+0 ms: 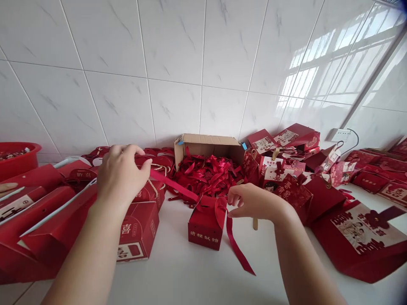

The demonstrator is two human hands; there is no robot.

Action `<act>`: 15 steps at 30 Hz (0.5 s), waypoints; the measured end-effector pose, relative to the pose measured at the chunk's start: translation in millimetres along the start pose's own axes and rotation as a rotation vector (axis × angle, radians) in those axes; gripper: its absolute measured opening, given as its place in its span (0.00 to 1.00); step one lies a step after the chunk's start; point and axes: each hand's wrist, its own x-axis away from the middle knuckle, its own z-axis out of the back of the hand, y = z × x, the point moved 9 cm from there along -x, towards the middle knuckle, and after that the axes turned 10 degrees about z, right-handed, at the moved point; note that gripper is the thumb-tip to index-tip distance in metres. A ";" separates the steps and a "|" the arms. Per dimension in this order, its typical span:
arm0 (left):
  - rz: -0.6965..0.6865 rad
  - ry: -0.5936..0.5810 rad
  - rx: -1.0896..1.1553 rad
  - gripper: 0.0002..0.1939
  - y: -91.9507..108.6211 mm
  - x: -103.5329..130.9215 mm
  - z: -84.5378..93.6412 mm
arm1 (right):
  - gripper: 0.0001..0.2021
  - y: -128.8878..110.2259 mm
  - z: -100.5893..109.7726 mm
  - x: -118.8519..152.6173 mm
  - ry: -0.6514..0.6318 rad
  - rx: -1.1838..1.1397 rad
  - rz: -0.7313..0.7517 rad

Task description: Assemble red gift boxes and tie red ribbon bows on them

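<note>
A small red gift box (205, 228) with gold characters stands upright on the white table, its top flaps folded together. Through the top runs a red ribbon (173, 183). My left hand (122, 171) is raised to the left of the box and pinches one end of the ribbon, drawn taut. At the box's right upper edge is my right hand (251, 202), its fingers curled close to the flap where the ribbon comes out. Whether those fingers grip the ribbon or the flap is hidden. The ribbon's other end hangs down onto the table at the right.
Behind the box, an open cardboard carton (206, 140) spills red ribbons (211, 173). Red bags (60, 216) and a larger red box (140, 228) crowd the left. Several printed red boxes (365, 237) pile up at right. A red basin (19, 156) stands far left.
</note>
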 end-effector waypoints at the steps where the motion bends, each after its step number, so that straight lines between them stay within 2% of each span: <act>1: -0.030 -0.012 0.062 0.17 3.5 2.0 -1.1 | 0.09 1.9 -3.1 -3.2 -0.024 0.023 -0.015; 2: -0.065 -0.084 0.134 0.17 9.4 5.5 -8.1 | 0.08 3.3 -7.2 -6.8 -0.056 0.049 -0.036; 4: -0.167 -0.362 0.269 0.18 29.3 20.5 -33.7 | 0.04 3.4 -16.4 -13.1 -0.131 0.102 -0.074; 6: -0.263 -0.651 0.321 0.21 50.5 44.6 -59.4 | 0.08 0.2 -24.4 -17.7 -0.181 0.139 -0.088; 8: -0.294 -0.832 0.275 0.22 61.9 65.1 -79.0 | 0.11 -2.6 -30.2 -21.2 -0.188 0.172 -0.093; 12: -0.250 -0.949 0.061 0.20 59.7 81.5 -103.8 | 0.10 0.8 -35.5 -29.8 -0.122 0.271 -0.107; 15: -0.235 -0.980 -0.003 0.21 54.7 82.7 -107.0 | 0.07 10.6 -35.0 -36.4 -0.081 0.313 -0.137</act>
